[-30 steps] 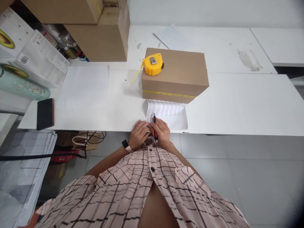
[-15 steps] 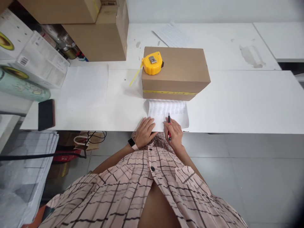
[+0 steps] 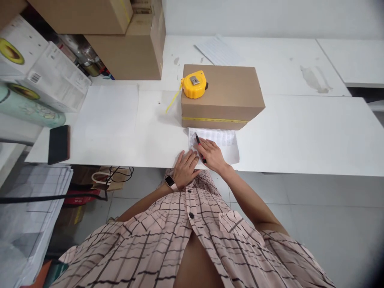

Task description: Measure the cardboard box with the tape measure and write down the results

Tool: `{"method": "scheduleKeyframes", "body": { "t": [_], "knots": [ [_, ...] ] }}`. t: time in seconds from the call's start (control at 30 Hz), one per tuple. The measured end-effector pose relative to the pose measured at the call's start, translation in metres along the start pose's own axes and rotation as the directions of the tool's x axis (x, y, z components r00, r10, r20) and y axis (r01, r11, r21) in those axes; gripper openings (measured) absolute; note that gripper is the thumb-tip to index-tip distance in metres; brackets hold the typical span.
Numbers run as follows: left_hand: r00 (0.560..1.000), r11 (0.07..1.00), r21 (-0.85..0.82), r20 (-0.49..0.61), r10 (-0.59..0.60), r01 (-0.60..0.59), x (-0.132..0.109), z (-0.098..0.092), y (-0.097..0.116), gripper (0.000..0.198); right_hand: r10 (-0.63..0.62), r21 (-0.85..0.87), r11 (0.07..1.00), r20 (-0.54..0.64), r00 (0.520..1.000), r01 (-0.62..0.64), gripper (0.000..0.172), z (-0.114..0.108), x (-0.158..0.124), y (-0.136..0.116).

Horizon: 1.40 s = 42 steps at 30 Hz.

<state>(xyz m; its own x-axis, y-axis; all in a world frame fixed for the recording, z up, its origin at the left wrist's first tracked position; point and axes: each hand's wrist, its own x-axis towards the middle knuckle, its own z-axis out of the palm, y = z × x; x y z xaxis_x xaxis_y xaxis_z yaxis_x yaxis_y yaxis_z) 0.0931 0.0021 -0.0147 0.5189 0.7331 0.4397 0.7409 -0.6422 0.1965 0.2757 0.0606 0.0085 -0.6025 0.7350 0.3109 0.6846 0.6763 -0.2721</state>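
White table (image 3: 306, 136) carrying a brown box (image 3: 228, 88), printed sheet (image 3: 230, 149), white paper (image 3: 105, 110), dark phone (image 3: 59, 144)

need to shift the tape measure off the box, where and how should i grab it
Probably grip the tape measure by its rounded yellow body, from above, fingers on the far rim, thumb on the near. It lies flat on the box, metal clip up, and its tape strip sticks out at the left, so keep clear there. The right hand holds the pen.
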Motion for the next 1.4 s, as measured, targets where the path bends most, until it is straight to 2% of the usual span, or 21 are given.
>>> {"method": "scheduleKeyframes", "body": {
  "t": [0.07, 0.13, 0.23, 0.27, 0.3, 0.37, 0.43, 0.5, 0.6, 0.73, 0.87, 1.0, 1.07, 1.17, 1.2, 1.27, 1.3, 1.33, 1.4],
  "knots": [
    [1.000, 1.000, 0.022, -0.023, 0.015, -0.014, 0.000, -0.001, 0.000, 0.048, -0.007, -0.025, 1.000, -0.095, 0.995, 0.004, 0.032, -0.002, -0.002, 0.007],
    [1.000, 1.000, 0.023, -0.021, 0.016, -0.016, 0.000, -0.001, 0.000, 0.047, 0.009, -0.079, 0.996, -0.286, 0.958, -0.033, 0.032, -0.017, -0.004, 0.015],
    [1.000, 1.000, 0.002, -0.001, 0.006, -0.006, 0.000, -0.001, -0.001, 0.048, 0.118, -0.165, 0.953, -0.575, 0.810, -0.256, 0.034, -0.063, 0.007, 0.032],
    [1.000, 1.000, 0.001, 0.000, 0.007, -0.007, 0.000, -0.002, -0.001, 0.048, 0.150, -0.195, 0.927, -0.590, 0.793, -0.321, 0.038, -0.081, 0.015, 0.039],
    [1.000, 1.000, 0.004, -0.003, 0.011, -0.011, 0.001, -0.002, -0.001, 0.048, 0.165, -0.233, 0.906, -0.573, 0.803, -0.352, 0.045, -0.097, 0.025, 0.048],
    [1.000, 1.000, 0.015, -0.012, 0.018, -0.018, 0.001, -0.002, -0.001, 0.047, 0.161, -0.312, 0.887, -0.480, 0.863, -0.339, 0.061, -0.122, 0.045, 0.068],
    [1.000, 1.000, 0.021, -0.022, 0.018, -0.018, 0.001, -0.002, 0.000, 0.047, 0.156, -0.346, 0.892, -0.364, 0.918, -0.289, 0.071, -0.131, 0.063, 0.090],
    [0.999, 1.000, 0.020, -0.031, 0.017, -0.017, 0.001, -0.002, 0.001, 0.048, 0.172, -0.344, 0.900, -0.284, 0.943, -0.268, 0.076, -0.127, 0.072, 0.111],
    [1.000, 1.000, 0.013, -0.022, 0.007, -0.007, 0.001, -0.001, 0.002, 0.048, 0.209, -0.337, 0.889, -0.304, 0.930, -0.310, 0.074, -0.112, 0.075, 0.132],
    [1.000, 1.000, 0.018, -0.007, 0.001, -0.001, 0.000, 0.000, 0.003, 0.048, 0.225, -0.332, 0.867, -0.406, 0.886, -0.372, 0.067, -0.100, 0.073, 0.139],
    [1.000, 0.999, 0.040, -0.021, 0.001, 0.000, 0.001, -0.002, 0.003, 0.046, 0.250, -0.303, 0.862, -0.443, 0.861, -0.407, 0.066, -0.100, 0.080, 0.148],
    [1.000, 1.000, 0.024, -0.025, 0.000, 0.001, 0.001, -0.004, 0.003, 0.045, 0.280, -0.258, 0.869, -0.446, 0.850, -0.422, 0.065, -0.109, 0.095, 0.161],
    [1.000, 1.000, 0.018, -0.022, 0.000, 0.001, 0.001, -0.004, 0.002, 0.045, 0.285, -0.222, 0.881, -0.455, 0.844, -0.417, 0.060, -0.115, 0.097, 0.153],
    [1.000, 1.000, 0.024, -0.011, -0.004, 0.004, 0.001, -0.004, 0.001, 0.045, 0.228, -0.164, 0.926, -0.477, 0.849, -0.341, 0.048, -0.113, 0.082, 0.112],
    [1.000, 1.000, 0.024, -0.012, -0.004, 0.005, 0.001, -0.004, 0.000, 0.045, 0.182, -0.145, 0.950, -0.468, 0.865, -0.278, 0.044, -0.107, 0.073, 0.093],
    [1.000, 1.000, 0.015, -0.019, -0.002, 0.002, 0.001, -0.004, 0.000, 0.044, 0.008, -0.108, 0.993, -0.354, 0.935, -0.049, 0.034, -0.087, 0.052, 0.057],
    [1.000, 1.000, 0.008, -0.029, 0.003, -0.003, 0.001, -0.004, 0.000, 0.043, -0.075, -0.085, 0.995, -0.291, 0.954, 0.053, 0.029, -0.075, 0.042, 0.044],
    [0.999, 1.000, 0.001, -0.040, 0.007, -0.007, 0.001, -0.003, 0.000, 0.041, -0.126, -0.063, 0.991, -0.245, 0.961, 0.114, 0.026, -0.062, 0.034, 0.035],
    [0.998, 1.000, -0.008, -0.063, 0.016, -0.017, 0.001, -0.003, -0.001, 0.037, -0.130, -0.036, 0.991, -0.173, 0.976, 0.126, 0.026, -0.038, 0.022, 0.031]
  ]
}}
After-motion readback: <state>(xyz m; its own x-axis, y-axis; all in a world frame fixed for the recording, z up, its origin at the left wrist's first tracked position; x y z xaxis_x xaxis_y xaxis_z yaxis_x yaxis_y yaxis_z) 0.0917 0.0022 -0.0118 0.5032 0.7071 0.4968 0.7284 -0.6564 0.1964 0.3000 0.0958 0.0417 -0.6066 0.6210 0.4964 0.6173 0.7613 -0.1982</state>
